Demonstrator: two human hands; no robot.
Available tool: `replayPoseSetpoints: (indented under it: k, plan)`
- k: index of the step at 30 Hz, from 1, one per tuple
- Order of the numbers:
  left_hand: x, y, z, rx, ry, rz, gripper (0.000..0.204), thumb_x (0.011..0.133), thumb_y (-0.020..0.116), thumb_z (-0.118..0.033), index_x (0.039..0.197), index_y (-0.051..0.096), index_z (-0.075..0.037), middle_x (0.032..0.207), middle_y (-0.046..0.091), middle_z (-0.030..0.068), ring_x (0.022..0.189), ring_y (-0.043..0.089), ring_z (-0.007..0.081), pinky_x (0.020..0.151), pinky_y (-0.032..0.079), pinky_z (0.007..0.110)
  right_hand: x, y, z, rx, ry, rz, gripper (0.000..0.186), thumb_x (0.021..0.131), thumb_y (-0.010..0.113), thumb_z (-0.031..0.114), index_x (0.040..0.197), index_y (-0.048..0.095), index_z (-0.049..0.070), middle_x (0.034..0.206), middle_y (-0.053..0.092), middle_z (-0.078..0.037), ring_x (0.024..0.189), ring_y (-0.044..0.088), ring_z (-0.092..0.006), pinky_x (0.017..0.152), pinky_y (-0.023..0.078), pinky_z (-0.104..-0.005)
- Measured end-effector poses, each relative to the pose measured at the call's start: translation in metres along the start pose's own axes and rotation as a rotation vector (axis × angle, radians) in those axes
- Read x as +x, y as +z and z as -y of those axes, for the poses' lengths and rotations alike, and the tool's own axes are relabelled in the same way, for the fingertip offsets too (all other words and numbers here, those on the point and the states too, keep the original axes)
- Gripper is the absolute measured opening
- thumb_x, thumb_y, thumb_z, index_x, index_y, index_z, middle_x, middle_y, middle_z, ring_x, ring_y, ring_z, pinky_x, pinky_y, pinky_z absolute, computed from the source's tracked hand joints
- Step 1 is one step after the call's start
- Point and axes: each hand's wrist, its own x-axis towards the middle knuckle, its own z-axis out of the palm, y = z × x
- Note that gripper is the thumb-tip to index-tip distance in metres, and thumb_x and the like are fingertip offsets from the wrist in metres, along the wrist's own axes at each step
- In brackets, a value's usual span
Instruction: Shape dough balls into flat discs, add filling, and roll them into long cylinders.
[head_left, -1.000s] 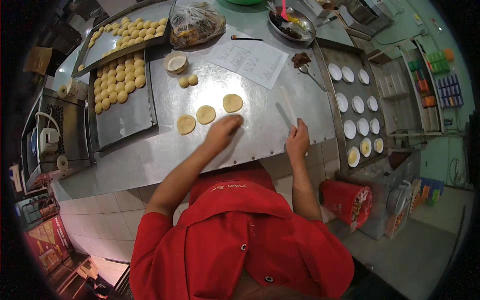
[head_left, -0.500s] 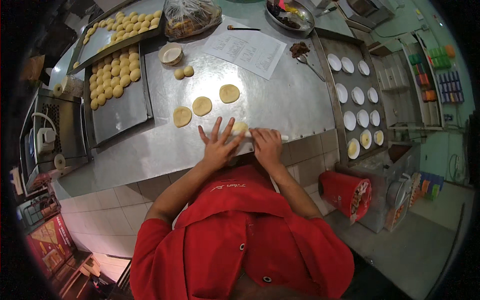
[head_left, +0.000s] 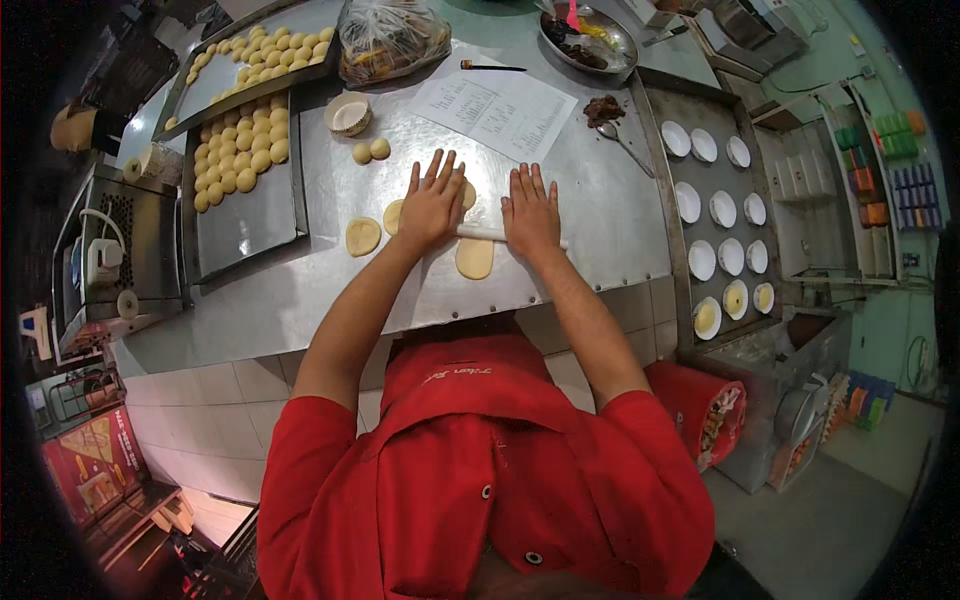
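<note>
Left arm [head_left: 352, 308] and right arm [head_left: 588, 325] outstretched, left fingers [head_left: 434, 171] and right fingers [head_left: 526, 180] straight, slightly apart, palm-down.

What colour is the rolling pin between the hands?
The rolling pin looks white, seen best in the head view.

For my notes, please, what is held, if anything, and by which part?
Nothing is gripped; left hand and right hand lie flat over the rolling pin.

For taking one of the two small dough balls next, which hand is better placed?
The left hand, probably: it is nearer to the two dough balls, while the right hand lies farther right. Both hands are on the rolling pin.
</note>
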Motion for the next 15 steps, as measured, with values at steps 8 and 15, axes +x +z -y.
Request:
replayPoseSetpoints:
  k: [8, 15]
  plan:
    - [-0.101, -0.026, -0.051, -0.085, -0.034, 0.132, 0.066, 0.092, 0.056, -0.027, 0.148, 0.041, 0.005, 0.158, 0.036, 0.0224, 0.149, 0.030, 0.0367, 0.120, 0.022, 0.054, -0.112, -0.012, 0.045, -0.075, -0.020, 0.043, 0.059, 0.097, 0.052, 0.035, 0.146, 0.047, 0.002, 0.155, 0.043, -0.017, 0.148, 0.033, -0.0290, 0.115, 0.026, -0.0544]
    - [-0.140, -0.051, -0.070, -0.211, 0.004, 0.057, 0.059, 0.088, 0.065, -0.019, 0.142, 0.051, -0.003, 0.150, 0.047, 0.0181, 0.140, 0.041, 0.0371, 0.115, 0.029, 0.054, -0.152, -0.007, 0.032, 0.186, -0.079, 0.075, 0.036, 0.087, 0.067, 0.014, 0.121, 0.065, 0.002, 0.145, 0.053, -0.019, 0.141, 0.044, -0.0290, 0.107, 0.035, -0.0533]
